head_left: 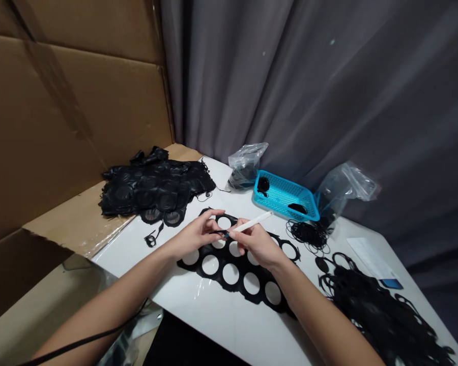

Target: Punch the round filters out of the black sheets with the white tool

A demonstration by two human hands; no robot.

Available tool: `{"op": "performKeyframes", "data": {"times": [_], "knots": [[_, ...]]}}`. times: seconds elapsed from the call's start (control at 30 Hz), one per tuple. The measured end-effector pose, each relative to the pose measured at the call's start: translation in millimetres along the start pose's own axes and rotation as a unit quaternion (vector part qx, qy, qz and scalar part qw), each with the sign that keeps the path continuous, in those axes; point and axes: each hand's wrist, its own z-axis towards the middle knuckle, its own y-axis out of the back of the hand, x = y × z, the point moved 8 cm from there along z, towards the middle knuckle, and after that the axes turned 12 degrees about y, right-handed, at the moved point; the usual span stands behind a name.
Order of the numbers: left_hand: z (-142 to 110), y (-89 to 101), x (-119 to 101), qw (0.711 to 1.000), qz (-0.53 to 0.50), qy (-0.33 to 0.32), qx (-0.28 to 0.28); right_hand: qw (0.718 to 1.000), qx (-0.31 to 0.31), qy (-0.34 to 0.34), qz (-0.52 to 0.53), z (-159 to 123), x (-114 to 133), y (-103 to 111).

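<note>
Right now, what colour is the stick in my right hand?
White: the stick in your right hand shows best in the head view.

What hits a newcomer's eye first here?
The bright blue plastic basket stands out at the far edge of the white table. In the middle, a black sheet punched with round holes lies under the left hand and the right hand, which holds a white stick. A heap of black sheets sits on the cardboard at left.

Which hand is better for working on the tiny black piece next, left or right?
Probably the right hand: it grips a white pen-like tool whose tip reaches the small black piece, while the left hand is busy pinching that piece.
</note>
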Motion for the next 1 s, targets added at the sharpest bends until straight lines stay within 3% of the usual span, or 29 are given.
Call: {"op": "performKeyframes", "data": {"times": [0.07,0.17,0.27,0.33,0.43,0.5,0.57,0.67,1.0], "knots": [[3.9,3.3,3.0,1.000,-0.029,0.010,-0.005,0.996,-0.006,-0.032,0.081,-7.0,-7.1,2.8],[9.7,8.9,6.8,0.999,0.018,0.000,-0.049,0.982,0.019,-0.082,0.166,-15.9,-20.3,-0.8],[13.3,12.4,13.9,0.992,0.074,-0.004,-0.102,0.973,0.051,-0.109,0.195,-16.1,-32.3,-5.0],[8.4,13.9,18.8,0.983,0.108,-0.008,-0.145,0.978,0.028,-0.094,0.184,-8.9,-37.6,1.2],[-14.0,8.8,26.4,0.964,0.174,-0.018,-0.202,0.994,-0.061,-0.024,0.083,2.8,-38.4,23.6],[-32.4,-4.1,33.9,0.949,0.238,-0.030,-0.203,0.996,-0.081,0.025,-0.038,4.3,-34.8,31.2],[-49.5,-24.5,38.1,0.887,0.407,-0.073,-0.204,0.986,-0.042,0.059,-0.150,1.7,-33.4,24.8],[-63.2,-43.7,49.0,0.817,0.527,-0.106,-0.207,0.962,0.028,0.084,-0.259,-6.2,-36.6,7.6],[-62.0,-47.5,53.3,0.789,0.566,-0.107,-0.215,0.918,0.059,0.149,-0.364,-9.8,-36.2,-4.5]]}}
